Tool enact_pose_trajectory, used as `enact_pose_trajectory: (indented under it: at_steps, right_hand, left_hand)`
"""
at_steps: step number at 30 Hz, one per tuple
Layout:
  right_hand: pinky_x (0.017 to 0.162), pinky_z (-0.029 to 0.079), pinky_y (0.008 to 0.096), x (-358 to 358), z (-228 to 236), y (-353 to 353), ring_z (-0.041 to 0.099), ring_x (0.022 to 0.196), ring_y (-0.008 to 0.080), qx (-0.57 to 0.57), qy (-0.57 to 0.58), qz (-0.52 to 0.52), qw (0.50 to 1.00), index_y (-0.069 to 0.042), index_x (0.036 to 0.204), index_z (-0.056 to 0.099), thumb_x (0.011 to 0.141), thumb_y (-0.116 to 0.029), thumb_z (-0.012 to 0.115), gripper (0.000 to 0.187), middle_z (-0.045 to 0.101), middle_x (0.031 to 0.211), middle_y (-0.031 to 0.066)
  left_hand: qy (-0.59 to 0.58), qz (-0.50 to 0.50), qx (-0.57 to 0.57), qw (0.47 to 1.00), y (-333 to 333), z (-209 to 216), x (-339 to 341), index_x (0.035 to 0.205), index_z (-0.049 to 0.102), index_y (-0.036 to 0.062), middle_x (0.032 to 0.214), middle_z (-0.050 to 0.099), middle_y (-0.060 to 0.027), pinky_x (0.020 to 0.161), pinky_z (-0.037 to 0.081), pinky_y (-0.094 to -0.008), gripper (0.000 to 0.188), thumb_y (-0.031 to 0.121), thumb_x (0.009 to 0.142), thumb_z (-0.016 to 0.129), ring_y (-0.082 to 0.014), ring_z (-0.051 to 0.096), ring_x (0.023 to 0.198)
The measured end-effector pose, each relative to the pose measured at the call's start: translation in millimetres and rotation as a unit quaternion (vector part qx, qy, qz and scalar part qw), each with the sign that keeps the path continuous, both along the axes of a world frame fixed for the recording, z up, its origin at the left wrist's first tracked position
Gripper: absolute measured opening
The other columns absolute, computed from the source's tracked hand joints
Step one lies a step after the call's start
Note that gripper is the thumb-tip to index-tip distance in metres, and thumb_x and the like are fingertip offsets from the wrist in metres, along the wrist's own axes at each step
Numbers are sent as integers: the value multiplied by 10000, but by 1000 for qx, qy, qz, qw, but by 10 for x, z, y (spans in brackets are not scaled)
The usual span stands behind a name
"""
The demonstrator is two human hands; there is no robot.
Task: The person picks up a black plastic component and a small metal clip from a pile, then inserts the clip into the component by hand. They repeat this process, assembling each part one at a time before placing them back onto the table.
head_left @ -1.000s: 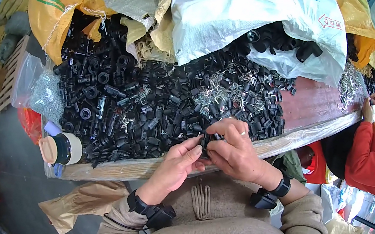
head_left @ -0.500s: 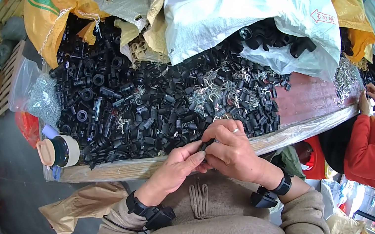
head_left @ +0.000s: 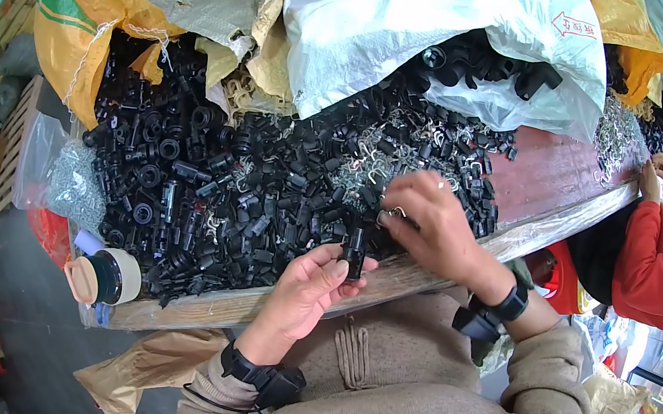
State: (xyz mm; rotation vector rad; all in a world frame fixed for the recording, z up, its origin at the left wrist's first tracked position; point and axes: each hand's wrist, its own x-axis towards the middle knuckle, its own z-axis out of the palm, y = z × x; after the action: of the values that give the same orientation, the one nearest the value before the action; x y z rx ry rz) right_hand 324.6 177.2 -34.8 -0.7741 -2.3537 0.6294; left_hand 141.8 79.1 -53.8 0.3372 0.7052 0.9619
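At six o'clock of view, left hand (head_left: 306, 293) pinches black cylinder (head_left: 355, 247); at three, right hand (head_left: 434, 230) curls fingers, grip unclear, hiding black parts (head_left: 264, 211).

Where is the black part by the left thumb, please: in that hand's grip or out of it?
In grip: the left hand pinches the black part between thumb and fingers; the right hand is apart from it.

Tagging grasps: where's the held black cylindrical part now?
Head view, just below and right of centre: black cylindrical part pinched in the left hand, below and left of the right hand.
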Motion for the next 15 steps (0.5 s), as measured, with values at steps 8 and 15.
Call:
enact_pose_trajectory:
  at_steps: [8,15]
  right_hand:
    - [693,369,345,-120,-128,303,470,825,262,49,-164,-80,982,-56,869,519,676,-136,611,228,489,876,83]
    - [628,390,340,-109,-152,256,499,744,253,50,-150,-41,987,-63,801,530,690,-123,593,141,481,768,87]
  left_hand:
    - [-13,31,-7,999,-48,19,-53,1040,478,-10,1020,551,-135,734,448,-252,262,147,833,507,-145,547,827]
    - [-22,51,-9,998,-125,19,-99,1033,483,-3,1020,550,-146,725,455,-261,246,140,835,502,-155,554,820]
